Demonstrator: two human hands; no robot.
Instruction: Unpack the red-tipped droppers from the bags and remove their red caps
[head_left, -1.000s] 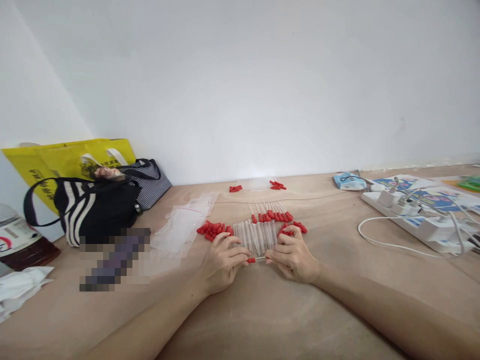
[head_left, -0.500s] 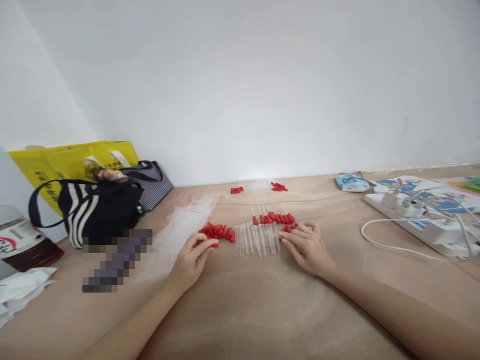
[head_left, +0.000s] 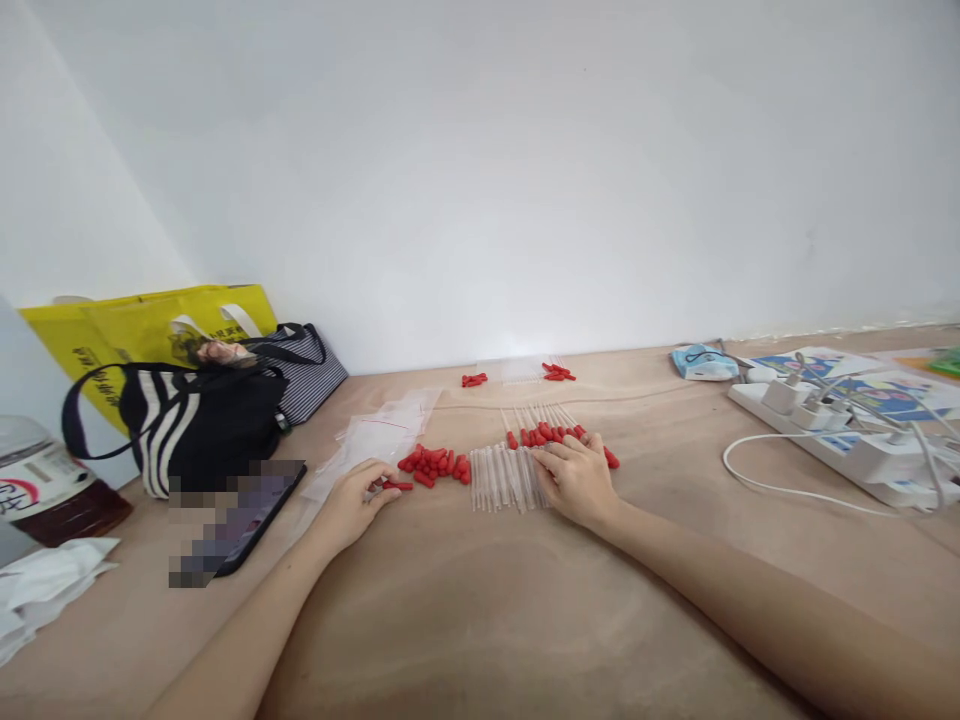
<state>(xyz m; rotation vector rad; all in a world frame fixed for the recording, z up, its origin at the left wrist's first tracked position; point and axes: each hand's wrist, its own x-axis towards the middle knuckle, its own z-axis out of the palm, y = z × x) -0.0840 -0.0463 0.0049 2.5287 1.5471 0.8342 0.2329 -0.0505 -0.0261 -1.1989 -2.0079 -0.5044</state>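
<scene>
My left hand [head_left: 358,500] is closed in a pinch on a red rubber dropper bulb [head_left: 399,486], left of a loose pile of such bulbs [head_left: 433,464]. A row of clear glass dropper tubes [head_left: 499,480] lies side by side in front of me. Over the row's right end, my right hand [head_left: 577,478] has its fingertips brought together on a tube, their grip partly hidden. Behind the row, several finished-looking droppers [head_left: 541,434] lie with red bulbs on their near ends. Another red bulb [head_left: 613,459] shows just past my right hand.
Clear plastic bags [head_left: 382,430] lie left of the bulbs, with a phone [head_left: 259,520] nearer me. Farther back are small red bulb groups [head_left: 474,380]. A black bag [head_left: 206,430] and a bottle [head_left: 52,480] stand left; a power strip [head_left: 840,445] with cables lies right.
My left hand has drawn left, away from the pile, with the red bulb in its fingers. My right hand has shifted left over the tube row, uncovering a red bulb on its right.
</scene>
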